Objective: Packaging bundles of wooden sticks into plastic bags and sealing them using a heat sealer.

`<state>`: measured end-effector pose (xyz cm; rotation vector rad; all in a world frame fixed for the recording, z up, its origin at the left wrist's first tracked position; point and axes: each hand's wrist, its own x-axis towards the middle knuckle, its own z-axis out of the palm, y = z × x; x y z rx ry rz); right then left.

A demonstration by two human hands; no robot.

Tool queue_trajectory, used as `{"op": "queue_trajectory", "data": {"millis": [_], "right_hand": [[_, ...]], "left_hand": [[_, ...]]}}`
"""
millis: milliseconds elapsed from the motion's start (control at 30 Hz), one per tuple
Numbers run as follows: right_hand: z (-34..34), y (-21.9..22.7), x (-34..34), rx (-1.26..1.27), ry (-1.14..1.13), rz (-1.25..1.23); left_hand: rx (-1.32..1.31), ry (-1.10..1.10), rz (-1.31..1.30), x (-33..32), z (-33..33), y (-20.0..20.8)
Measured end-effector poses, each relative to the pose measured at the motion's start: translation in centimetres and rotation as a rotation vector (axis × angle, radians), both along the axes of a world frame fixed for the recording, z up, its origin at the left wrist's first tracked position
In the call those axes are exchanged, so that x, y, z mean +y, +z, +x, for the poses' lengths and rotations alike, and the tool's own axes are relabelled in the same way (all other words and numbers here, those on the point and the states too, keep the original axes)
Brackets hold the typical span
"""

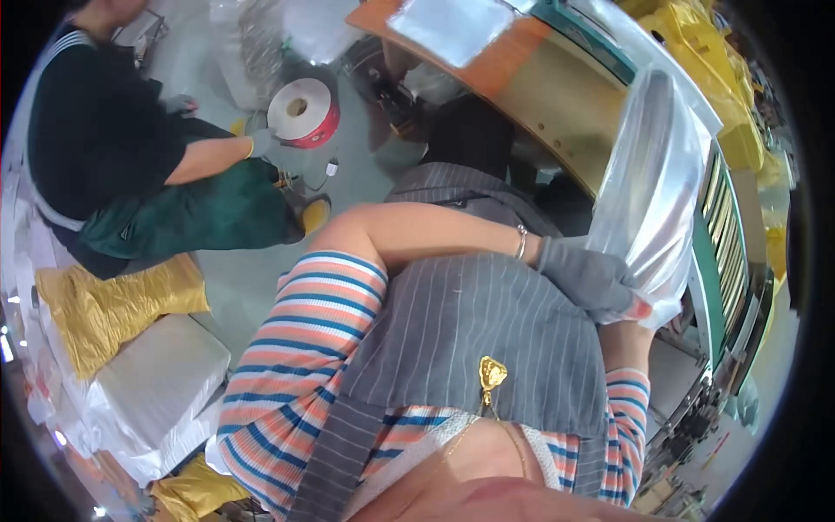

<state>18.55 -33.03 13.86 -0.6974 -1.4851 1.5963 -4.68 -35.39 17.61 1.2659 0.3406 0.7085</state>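
Note:
My left arm reaches across my body to the right. The grey-gloved left hand [591, 280] is closed on the gathered lower end of a long, shiny clear plastic bag [648, 187]. The bag extends from my hands up along the edge of the table. My right hand [658, 315] meets the left at the bag's lower end. Plastic and the left hand cover most of it, so its fingers cannot be made out. A reddish fingertip shows between the two hands.
A wooden-topped table [548, 100] with a clear sheet [452, 30] stands ahead. Stacked flat pieces [729, 248] lie to the right, beyond yellow sacks [713, 78]. At left a seated co-worker [113, 130] reaches toward a large tape roll [304, 113]. Wrapped packages [156, 383] lie below.

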Motion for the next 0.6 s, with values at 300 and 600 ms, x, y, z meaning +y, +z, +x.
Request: {"op": "queue_trajectory", "data": {"millis": [300, 600], "right_hand": [[-3.9, 2.4, -2.0, 0.009, -0.118, 0.029], [-6.7, 6.0, 5.7, 0.056, -0.221, 0.077]], "left_hand": [[0.617, 1.377, 0.352, 6.2, -6.4, -4.5], [0.331, 0.569, 0.226, 3.8, -1.4, -2.9]]}}
